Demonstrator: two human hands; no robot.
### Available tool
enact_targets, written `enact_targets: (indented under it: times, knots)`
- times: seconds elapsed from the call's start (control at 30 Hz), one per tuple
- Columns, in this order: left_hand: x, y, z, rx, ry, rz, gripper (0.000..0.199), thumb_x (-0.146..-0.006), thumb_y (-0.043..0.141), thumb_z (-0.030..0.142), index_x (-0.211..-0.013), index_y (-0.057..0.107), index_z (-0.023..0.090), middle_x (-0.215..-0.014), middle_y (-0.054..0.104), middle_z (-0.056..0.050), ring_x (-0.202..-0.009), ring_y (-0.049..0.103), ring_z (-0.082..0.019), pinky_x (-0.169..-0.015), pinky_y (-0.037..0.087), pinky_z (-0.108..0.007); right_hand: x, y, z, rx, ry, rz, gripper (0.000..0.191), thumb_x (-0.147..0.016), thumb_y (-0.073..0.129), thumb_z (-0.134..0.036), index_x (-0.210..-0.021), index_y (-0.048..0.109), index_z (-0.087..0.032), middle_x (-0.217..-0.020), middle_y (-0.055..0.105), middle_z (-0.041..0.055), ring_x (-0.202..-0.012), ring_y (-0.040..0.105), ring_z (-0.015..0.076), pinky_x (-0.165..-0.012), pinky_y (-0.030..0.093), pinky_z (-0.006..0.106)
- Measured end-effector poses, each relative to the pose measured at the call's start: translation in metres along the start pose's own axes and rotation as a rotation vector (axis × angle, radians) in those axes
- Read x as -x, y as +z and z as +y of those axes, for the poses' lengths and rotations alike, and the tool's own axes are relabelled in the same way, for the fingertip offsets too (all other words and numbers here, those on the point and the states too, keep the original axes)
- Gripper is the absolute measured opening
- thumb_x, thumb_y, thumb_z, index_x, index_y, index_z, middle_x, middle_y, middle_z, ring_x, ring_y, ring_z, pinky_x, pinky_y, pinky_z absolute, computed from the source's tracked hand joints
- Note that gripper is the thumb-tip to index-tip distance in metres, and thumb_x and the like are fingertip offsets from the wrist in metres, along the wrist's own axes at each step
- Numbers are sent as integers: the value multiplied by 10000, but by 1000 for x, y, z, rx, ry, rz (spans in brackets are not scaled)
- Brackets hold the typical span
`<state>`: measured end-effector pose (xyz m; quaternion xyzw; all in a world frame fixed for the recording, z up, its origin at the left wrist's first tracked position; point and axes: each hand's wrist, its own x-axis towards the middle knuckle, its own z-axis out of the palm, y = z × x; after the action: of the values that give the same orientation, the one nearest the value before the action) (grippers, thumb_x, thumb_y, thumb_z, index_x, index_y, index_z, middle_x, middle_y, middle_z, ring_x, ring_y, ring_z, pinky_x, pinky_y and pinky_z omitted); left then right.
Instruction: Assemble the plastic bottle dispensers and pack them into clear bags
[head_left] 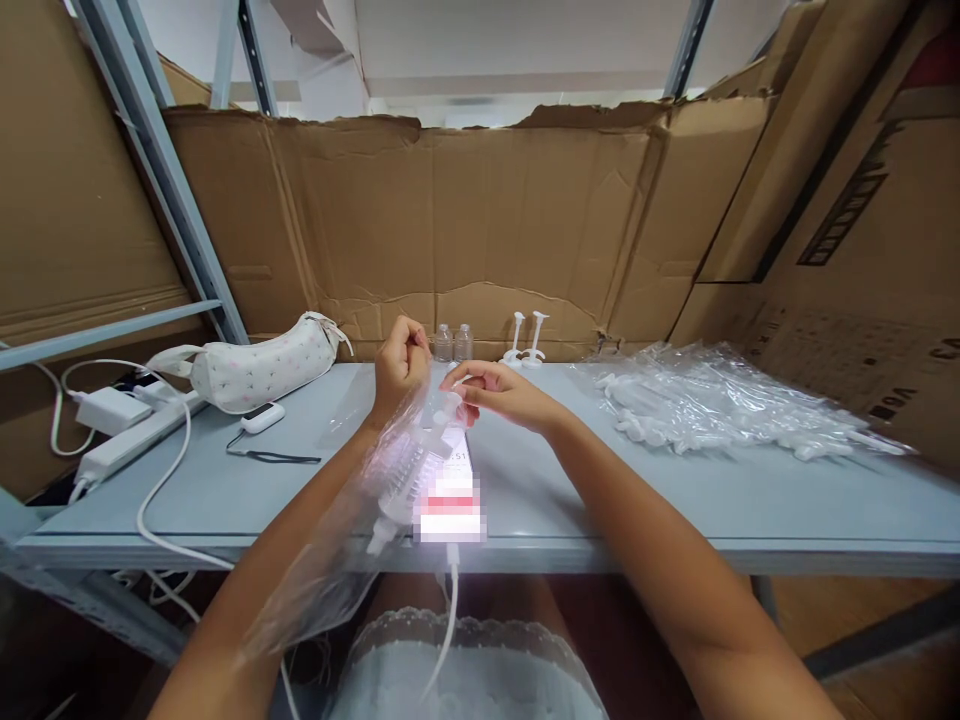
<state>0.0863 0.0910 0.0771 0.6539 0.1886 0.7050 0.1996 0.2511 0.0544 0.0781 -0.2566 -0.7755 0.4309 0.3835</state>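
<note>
My left hand (403,368) is closed in a fist around the upper part of a clear plastic bag (330,575), which hangs down over my left forearm. A translucent white plastic piece (411,478) with a ribbed middle shows in or behind the film, tilted toward the table's front edge. My right hand (506,392) reaches across, its thumb and fingers pinched at the upper end of that piece. Beneath lies a lit phone (463,465), partly covered by the piece and plugged into a white cable (452,590).
Two small clear bottles (454,343) and two white pump heads (534,340) stand at the back. On the right lies a clear bag of white plastic parts (705,400). A white pouch (262,365), a small white device (262,417) and a power strip (135,440) are left. Cardboard (525,220) walls the back.
</note>
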Motion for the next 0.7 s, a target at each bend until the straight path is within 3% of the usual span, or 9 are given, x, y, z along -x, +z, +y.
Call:
enact_targets:
  times: [0.1,0.27,0.33,0.5,0.57,0.63,0.7]
  knots:
    - [-4,-2,1,-26,63,12,152,-808,455,90,-732,414,215,-618,427,53,-479,387,-68,-459,318,-190,0,0,0,-29,-44,66,361,-834,631,-543,-841,566,-188,-658,663,-1,-545,614,110,-541,448,249]
    - [-13,-3,7,-84,126,33,205,-770,399,13,-739,414,215,-615,417,53,-485,387,-69,-460,302,-193,2,1,-3,41,-89,-40,484,-867,528,-622,-833,693,-168,-704,650,19,-546,571,84,-563,446,250]
    - [-18,-2,12,-112,164,20,213,-775,403,4,-742,415,215,-612,413,53,-490,387,-70,-470,307,-198,2,2,-2,33,-109,-10,474,-872,531,-611,-870,716,-175,-706,630,13,-566,548,82,-577,449,251]
    - [-32,2,24,-133,291,36,197,-838,435,42,-752,407,217,-625,394,47,-515,405,-77,-507,324,-217,-1,-6,0,-210,-295,352,349,-837,634,-540,-1011,656,-237,-807,621,-7,-607,561,82,-565,455,236]
    - [-41,3,31,-138,356,66,180,-857,438,67,-765,421,220,-651,398,39,-541,420,-85,-531,334,-228,0,-12,0,-282,-325,439,385,-816,664,-524,-1106,607,-278,-918,633,-1,-664,588,90,-583,475,232]
    - [-51,5,39,-148,425,105,176,-860,434,78,-767,426,226,-661,396,31,-555,418,-99,-551,340,-243,1,-16,0,-313,-280,341,521,-780,695,-537,-1224,546,-309,-1082,630,28,-808,626,128,-669,516,263]
    - [-59,9,49,-168,492,140,191,-842,441,70,-744,411,232,-657,390,27,-553,404,-114,-565,342,-261,3,-13,0,-336,-186,96,693,-729,728,-567,-1326,482,-314,-1253,586,69,-1007,621,190,-804,527,333]
